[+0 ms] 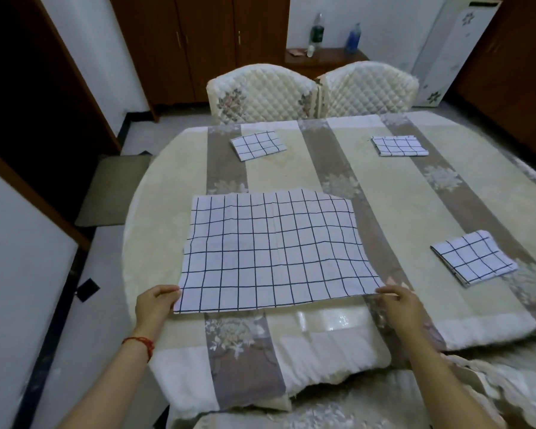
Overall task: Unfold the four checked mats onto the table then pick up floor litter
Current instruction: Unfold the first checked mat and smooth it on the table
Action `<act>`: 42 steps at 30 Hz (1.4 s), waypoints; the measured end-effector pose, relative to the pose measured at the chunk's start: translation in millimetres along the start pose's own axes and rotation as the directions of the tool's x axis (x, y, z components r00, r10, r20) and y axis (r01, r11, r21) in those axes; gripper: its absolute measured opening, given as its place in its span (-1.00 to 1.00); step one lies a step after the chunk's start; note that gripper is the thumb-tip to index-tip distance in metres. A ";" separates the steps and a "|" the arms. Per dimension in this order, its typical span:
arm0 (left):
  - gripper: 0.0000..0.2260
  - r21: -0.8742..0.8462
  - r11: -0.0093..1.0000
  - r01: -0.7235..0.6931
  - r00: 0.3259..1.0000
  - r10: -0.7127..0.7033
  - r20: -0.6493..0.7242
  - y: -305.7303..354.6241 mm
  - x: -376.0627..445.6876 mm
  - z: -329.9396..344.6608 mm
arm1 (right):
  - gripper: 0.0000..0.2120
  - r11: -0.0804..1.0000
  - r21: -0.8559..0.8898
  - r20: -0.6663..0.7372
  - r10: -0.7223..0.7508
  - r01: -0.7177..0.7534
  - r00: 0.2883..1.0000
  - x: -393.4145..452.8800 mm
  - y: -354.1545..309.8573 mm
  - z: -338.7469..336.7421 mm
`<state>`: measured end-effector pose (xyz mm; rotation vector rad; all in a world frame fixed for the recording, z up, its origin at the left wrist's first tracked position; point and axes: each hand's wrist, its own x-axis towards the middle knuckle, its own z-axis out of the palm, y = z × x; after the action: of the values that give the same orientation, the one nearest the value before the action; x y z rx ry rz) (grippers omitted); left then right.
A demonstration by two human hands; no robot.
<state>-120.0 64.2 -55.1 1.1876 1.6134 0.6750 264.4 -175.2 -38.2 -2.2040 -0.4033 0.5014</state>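
Fingers of left hand [155, 300] and right hand [398, 300] curled, pinching near corners of unfolded checked mat [273, 252] spread flat beyond fingertips on table [415, 196]; likely thin, limp, light cloth, best held at corners; three folded mats farther beyond.

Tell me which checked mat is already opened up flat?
The big mat nearest the person, held at its near corners. The other three remain folded small.
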 end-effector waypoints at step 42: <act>-0.83 0.444 0.896 -0.014 0.995 0.058 -0.085 62.1 58.4 81.4 | -0.71 0.989 -0.140 -0.062 0.039 -0.047 0.997 117.4 -69.5 73.2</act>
<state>-23.5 131.9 -54.0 1.5337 1.8943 0.3973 323.1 -32.6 -52.2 -2.3624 -0.3700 0.4412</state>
